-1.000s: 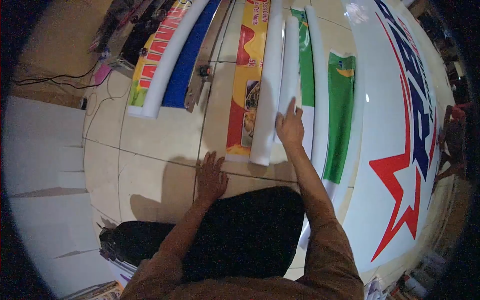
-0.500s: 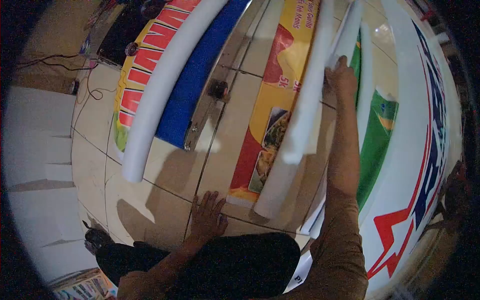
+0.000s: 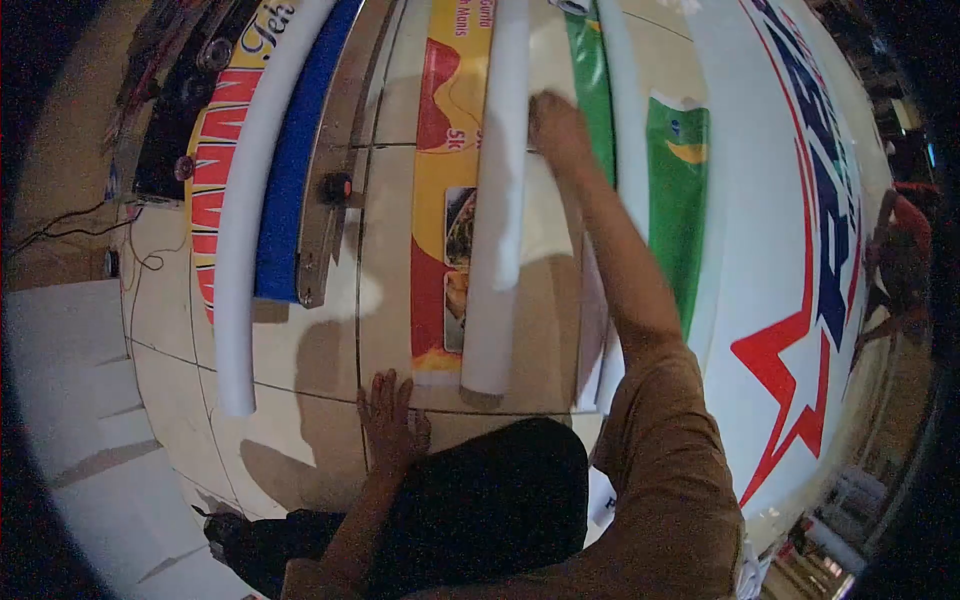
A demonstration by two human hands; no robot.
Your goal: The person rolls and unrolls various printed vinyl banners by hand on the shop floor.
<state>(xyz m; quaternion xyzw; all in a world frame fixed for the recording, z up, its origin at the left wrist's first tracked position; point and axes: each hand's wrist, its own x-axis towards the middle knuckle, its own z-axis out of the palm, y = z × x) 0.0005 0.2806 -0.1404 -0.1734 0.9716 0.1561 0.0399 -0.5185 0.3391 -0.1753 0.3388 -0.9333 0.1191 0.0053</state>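
Rolled white banner [image 3: 497,200] lies on a pale tiled floor [image 3: 310,350], partly over a yellow and red printed banner [image 3: 440,200]. The right hand [image 3: 556,125] touches the roll; whether its fingers grip cannot be told. The left hand [image 3: 392,418] presses the floor, fingers apart. Room edges are dark and the lettering is cut off.

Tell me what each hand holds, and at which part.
The right hand seems to grip the white rolled banner at its side, far from its near end. The left hand lies flat on the tiled floor, holding nothing.
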